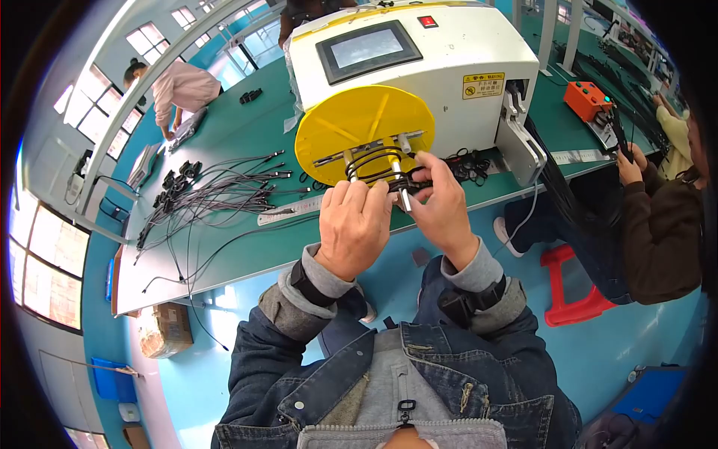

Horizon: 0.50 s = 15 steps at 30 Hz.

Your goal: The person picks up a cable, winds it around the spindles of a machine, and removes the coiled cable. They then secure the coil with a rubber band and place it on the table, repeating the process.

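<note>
A white winding machine with a screen and a yellow round plate stands on the table before me. Black cable is looped around metal pegs on the plate's front. My left hand grips the left side of the coiled cable, its fingers curled over it. On the right side, my right hand pinches the coil between thumb and fingers, beside the end of a metal peg. The hands partly hide the lower coil.
Loose black cables with connectors spread over the green table at left. A steel ruler lies along the front edge. Small black coils sit right of my hands. An orange control box and a seated co-worker are at right, near a red stool.
</note>
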Motion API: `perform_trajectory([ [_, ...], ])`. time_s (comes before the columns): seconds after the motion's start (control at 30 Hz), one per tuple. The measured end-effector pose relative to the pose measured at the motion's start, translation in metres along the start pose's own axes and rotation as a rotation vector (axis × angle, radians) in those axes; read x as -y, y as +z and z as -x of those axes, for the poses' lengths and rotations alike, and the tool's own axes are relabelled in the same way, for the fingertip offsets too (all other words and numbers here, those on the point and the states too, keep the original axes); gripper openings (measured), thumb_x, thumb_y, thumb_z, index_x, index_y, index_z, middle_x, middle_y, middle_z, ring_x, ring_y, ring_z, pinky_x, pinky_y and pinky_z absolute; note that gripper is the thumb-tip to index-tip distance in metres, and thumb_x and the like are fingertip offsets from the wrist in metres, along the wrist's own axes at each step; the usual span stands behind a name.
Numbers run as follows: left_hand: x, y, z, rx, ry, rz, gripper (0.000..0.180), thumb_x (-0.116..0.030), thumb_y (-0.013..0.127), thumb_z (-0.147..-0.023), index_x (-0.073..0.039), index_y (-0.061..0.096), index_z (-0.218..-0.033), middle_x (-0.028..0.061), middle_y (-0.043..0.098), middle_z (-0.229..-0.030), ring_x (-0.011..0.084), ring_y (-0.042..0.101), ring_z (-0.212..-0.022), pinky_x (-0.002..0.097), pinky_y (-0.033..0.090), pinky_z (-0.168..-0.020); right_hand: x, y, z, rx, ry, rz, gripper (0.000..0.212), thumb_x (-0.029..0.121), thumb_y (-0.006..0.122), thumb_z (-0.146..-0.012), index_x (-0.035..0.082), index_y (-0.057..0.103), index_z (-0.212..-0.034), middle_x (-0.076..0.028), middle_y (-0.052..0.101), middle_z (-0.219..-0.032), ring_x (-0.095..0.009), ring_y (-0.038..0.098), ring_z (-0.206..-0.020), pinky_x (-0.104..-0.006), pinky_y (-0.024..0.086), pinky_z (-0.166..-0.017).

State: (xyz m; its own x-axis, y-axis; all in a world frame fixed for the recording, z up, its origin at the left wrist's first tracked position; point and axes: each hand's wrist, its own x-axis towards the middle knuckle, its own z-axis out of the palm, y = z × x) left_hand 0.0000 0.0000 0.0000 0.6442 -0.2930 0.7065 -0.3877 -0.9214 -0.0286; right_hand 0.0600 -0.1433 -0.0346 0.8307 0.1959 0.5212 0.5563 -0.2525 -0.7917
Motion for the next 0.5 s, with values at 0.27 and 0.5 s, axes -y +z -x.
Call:
perform_trajectory([
  [0.27,-0.006,-0.003,-0.018,-0.045,-0.088,0.076,0.02,-0.008,0.064,-0.067,-0.004,0.049,-0.08,0.0154,0.046,-0.09,0.0287,0.044,-0.084,0.0397,0.035,-0.071,-0.01,0.003,-0.013,0.08,-0.094,-0.295,0.064,0.008,0.072,-0.067,0.0,0.038,-0.122,-0.014,0.054,-0.107,-0.022,0.055,-0.094,-0.0286,0.049,-0.076],
  [0.5,0.002,0.015,-0.01,0.022,-0.264,0.16,0.056,-0.013,0.053,-0.076,0.013,0.031,-0.12,0.0329,0.033,-0.115,0.0427,0.039,-0.099,0.0442,0.034,-0.087,-0.015,0.008,-0.013,0.097,-0.125,-0.222,0.075,0.008,0.07,-0.07,0.0,0.027,-0.132,-0.017,0.043,-0.121,-0.021,0.046,-0.109,-0.0329,0.045,-0.085],
])
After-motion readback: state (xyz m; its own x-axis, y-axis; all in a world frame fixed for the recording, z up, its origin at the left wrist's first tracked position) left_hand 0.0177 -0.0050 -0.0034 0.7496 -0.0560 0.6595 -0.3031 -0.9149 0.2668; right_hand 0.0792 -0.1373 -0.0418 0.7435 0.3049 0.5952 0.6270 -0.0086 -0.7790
